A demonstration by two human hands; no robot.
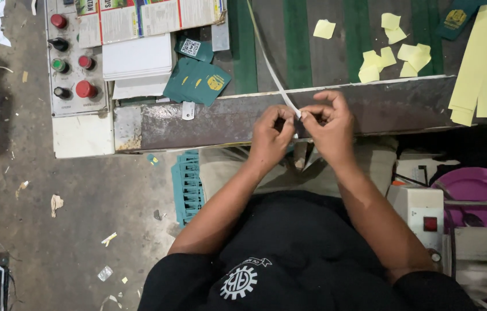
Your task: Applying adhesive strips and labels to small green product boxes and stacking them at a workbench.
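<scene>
My left hand (271,136) and my right hand (327,126) are close together over the rusty metal front edge (209,121) of a machine table. Both pinch the near end of a thin white strap (271,69), which runs up and away across the table. The fingertips of the two hands almost touch around the strap's end. My forearms reach out from a black shirt at the bottom of the view.
A control panel (73,57) with red, green and black buttons sits at the left. Dark green cards (197,80) and white sheets (137,57) lie beside it. Yellow paper pieces (393,55) and long yellow strips (485,63) lie to the right. A purple basin (476,187) stands lower right.
</scene>
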